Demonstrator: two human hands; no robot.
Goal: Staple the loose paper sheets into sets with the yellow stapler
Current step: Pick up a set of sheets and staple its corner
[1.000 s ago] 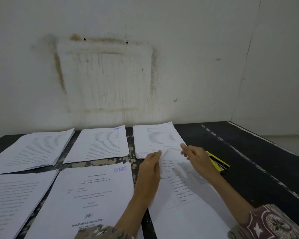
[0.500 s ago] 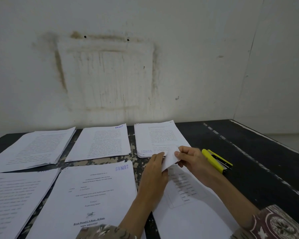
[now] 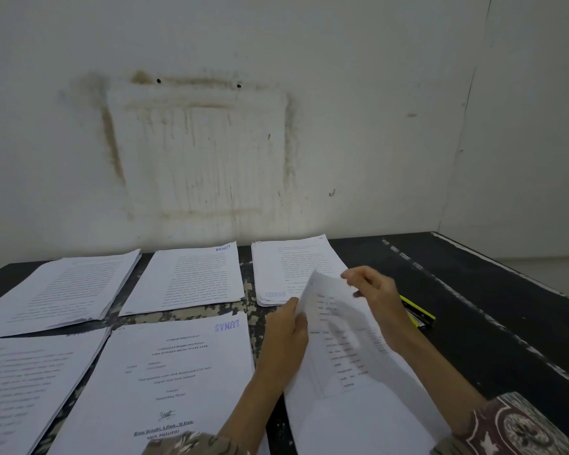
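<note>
A: Where does the yellow stapler lie from the hands?

B: On the dark bench, toward its right edge, just beyond the right hand; the wrist covers its near end, so only the far part shows; its long axis runs slantwise, from near the hand out toward the bench's right edge and somewhat toward the person.

A: Which hand is nearer?

B: The right, plainly; the left hand sits on the other side of the sheets, with the paper between it and the stapler.

A: And the fingers?

B: The right thumb and fingers pinch the far corner of the top sheet and hold it peeled up off the stack below; the left fingers curl over that sheet's left edge; neither hand is free.

A: Where are the other papers?

B: Five more piles; three in a row along the bench's back edge by the wall, the back right pile just beyond the lifted corner; two nearer the front edge, left of the left arm.

A: So what does the coming move turn on?

B: I judge the right hand must let go of the corner, then reach a little to its own right for the stapler, while the left keeps the sheets squared; the slant suggests taking it across its body.
</note>
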